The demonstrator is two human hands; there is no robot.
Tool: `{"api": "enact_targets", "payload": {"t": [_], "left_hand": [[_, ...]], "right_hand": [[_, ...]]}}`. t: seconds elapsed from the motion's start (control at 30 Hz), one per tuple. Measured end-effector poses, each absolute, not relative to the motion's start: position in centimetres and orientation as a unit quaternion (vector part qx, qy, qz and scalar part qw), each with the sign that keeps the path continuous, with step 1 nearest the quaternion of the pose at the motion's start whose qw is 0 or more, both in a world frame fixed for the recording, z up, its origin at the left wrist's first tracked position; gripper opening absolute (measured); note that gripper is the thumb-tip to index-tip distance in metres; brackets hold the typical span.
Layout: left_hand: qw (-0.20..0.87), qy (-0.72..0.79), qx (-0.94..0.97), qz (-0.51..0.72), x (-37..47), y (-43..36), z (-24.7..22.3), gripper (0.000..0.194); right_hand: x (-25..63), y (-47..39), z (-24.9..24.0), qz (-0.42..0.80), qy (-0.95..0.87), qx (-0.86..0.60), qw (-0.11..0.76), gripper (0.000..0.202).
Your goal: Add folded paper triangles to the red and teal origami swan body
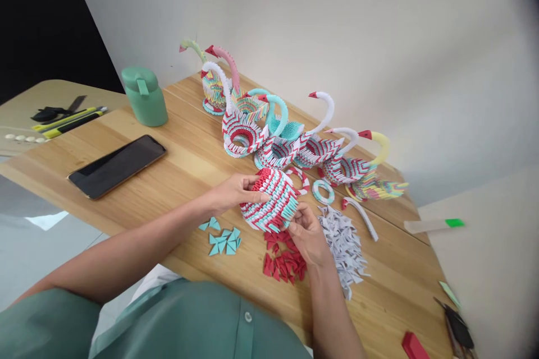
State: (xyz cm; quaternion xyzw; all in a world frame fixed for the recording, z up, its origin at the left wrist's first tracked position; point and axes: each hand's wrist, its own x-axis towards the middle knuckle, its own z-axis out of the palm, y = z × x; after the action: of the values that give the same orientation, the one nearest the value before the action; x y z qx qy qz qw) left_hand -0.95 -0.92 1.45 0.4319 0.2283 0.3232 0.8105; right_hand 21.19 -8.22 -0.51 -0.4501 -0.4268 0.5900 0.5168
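Observation:
A round body of folded paper pieces [272, 200], banded in red, white and turquoise, is held up over the table. My left hand [240, 193] grips its upper left side, thumb across the outside. At its lower right edge my right hand [307, 230] has its fingers closed; whether a small piece is pinched there too, I cannot make out. Below lie red folded paper triangles [286, 262], partly hidden by the body and my right hand. Turquoise triangles [226, 241] lie to the left, and a heap of white triangles [343, 247] to the right.
Several finished paper swans [278, 148] stand along the back of the wooden table [189, 151]. Paper rings [323, 192] and a white swan neck [362, 216] lie before them. A phone [118, 165] and green bottle [145, 95] are at left; a red block [414, 346] is front right.

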Motion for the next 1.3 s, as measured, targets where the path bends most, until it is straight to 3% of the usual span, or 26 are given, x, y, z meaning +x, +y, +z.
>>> {"api": "enact_targets", "payload": {"t": [0.33, 0.8, 1.03, 1.3], "left_hand": [[0.797, 0.231, 0.435, 0.35, -0.8, -0.9, 1.5, 0.038], [0.711, 0.268, 0.506, 0.408, 0.1, -1.3, 1.2, 0.039], [0.692, 0.266, 0.528, 0.415, 0.1, -1.1, 0.5, 0.037], [0.686, 0.255, 0.543, 0.411, 0.5, -1.4, 0.1, 0.036]], "right_hand": [[20.7, -8.0, -0.7, 0.589, -0.403, -0.44, 0.545, 0.035], [19.8, -8.1, -1.8, 0.474, -0.401, -0.496, 0.607, 0.026], [19.9, -8.3, -1.7, 0.53, -0.391, -0.528, 0.536, 0.031], [20.0, -8.2, -2.5, 0.488, -0.406, -0.553, 0.54, 0.026]]}}
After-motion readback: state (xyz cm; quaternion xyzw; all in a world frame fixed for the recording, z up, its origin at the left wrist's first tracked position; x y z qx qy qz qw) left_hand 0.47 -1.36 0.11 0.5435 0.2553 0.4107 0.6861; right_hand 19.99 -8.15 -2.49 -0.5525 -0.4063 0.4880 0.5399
